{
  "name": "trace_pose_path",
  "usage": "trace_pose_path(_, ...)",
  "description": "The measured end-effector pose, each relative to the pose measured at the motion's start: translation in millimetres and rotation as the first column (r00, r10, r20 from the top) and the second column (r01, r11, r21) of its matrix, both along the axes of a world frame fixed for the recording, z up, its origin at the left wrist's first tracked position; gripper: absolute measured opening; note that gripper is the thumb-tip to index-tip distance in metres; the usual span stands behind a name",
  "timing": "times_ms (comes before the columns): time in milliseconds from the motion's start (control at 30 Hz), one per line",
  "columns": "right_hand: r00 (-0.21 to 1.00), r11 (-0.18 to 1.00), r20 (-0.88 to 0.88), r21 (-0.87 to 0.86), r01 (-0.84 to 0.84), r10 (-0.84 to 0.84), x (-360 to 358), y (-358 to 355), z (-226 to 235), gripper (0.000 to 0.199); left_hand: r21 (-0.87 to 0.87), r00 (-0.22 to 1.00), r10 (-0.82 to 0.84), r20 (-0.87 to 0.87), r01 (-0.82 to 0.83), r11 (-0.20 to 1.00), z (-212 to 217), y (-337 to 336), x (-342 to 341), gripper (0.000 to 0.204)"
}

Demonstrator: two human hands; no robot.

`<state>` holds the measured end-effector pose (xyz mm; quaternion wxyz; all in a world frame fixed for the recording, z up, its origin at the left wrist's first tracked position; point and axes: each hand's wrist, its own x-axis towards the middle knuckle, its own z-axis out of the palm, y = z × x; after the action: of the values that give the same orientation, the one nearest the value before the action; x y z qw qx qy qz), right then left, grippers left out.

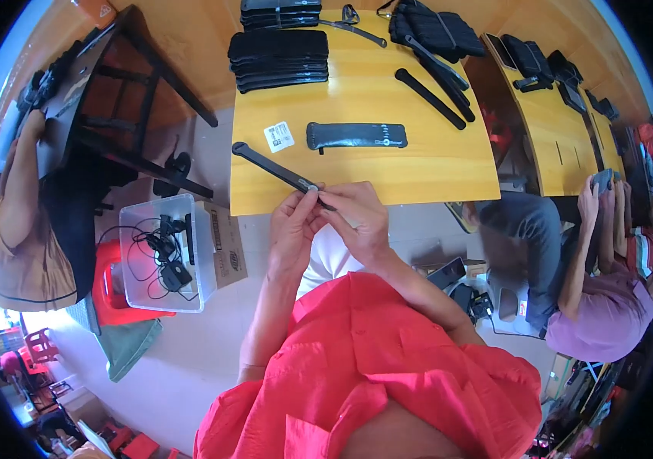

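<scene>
Both my hands meet at the near edge of the yellow table, closed on one end of a long, narrow black strap-like piece. It slants away to the far left, and its rounded far end lies over the tabletop. My left hand pinches it between thumb and fingers. From the other side my right hand grips the near end, which the fingers partly hide. Just beyond lies a flat black pouch with a small tab below it. A white printed label rests left of the pouch.
Stacked black pouches stand at the table's far left. More black strips and a black bundle lie at the far right. A clear bin of cables sits on the left. People work on both sides.
</scene>
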<state>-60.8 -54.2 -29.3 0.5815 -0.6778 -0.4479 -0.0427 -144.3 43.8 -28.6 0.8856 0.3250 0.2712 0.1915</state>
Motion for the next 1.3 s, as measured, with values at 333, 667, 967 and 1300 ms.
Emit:
trace_pose_path(333,0.99,0.989,-0.029,-0.049,-0.136,0.135,38,-43,45,0.017,0.087,0.996,-0.092,0.002,0.091,0.992,33,-17,30,0.022)
trace_pose_path(667,0.984,0.973,0.05,-0.165,-0.158,0.169,50,-56,62,0.018,0.13,0.994,-0.106,-0.026,0.109,0.986,35,-25,39,0.018)
trace_pose_path(967,0.957,0.968,0.251,-0.238,-0.083,0.144,43,-54,69,0.021,0.182,0.998,-0.058,-0.028,0.062,0.981,35,-27,41,0.016)
trace_pose_path(1300,0.981,0.97,0.184,-0.241,-0.015,0.06,37,-52,68,0.017,0.203,1.0,0.021,-0.02,-0.017,0.979,36,-35,43,0.017)
